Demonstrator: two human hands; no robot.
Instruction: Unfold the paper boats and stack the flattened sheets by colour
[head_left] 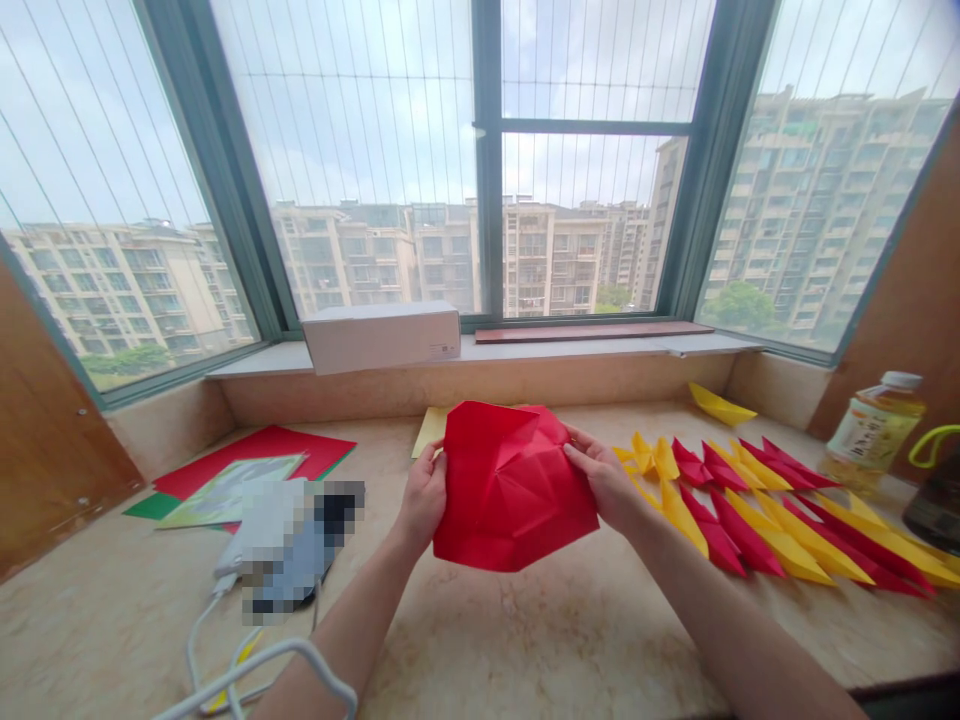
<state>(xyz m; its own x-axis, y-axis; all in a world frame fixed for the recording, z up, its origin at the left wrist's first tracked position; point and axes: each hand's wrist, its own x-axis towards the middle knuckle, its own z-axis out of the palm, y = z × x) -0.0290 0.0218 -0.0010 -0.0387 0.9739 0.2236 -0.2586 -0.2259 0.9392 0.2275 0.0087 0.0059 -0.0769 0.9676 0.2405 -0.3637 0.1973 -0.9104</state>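
A creased sheet of red paper [517, 490] is held up over the stone counter, its middle marked with fold lines that meet near the centre. My left hand [424, 492] pinches its left edge, thumb on the front. On the opposite side my right hand [600, 475] grips the right edge, also with the thumb in front. The fingers behind the paper are mostly hidden. Just behind it, a pale yellow sheet [427, 430] lies partly covered from view.
Rows of folded yellow and red paper boats [750, 520] lie to the right, near a drink bottle [874, 425]. Leftward are red paper sheets [262, 455], a white power bank [262, 530] and a white cable [255, 660]. A white box [382, 338] stands on the window sill.
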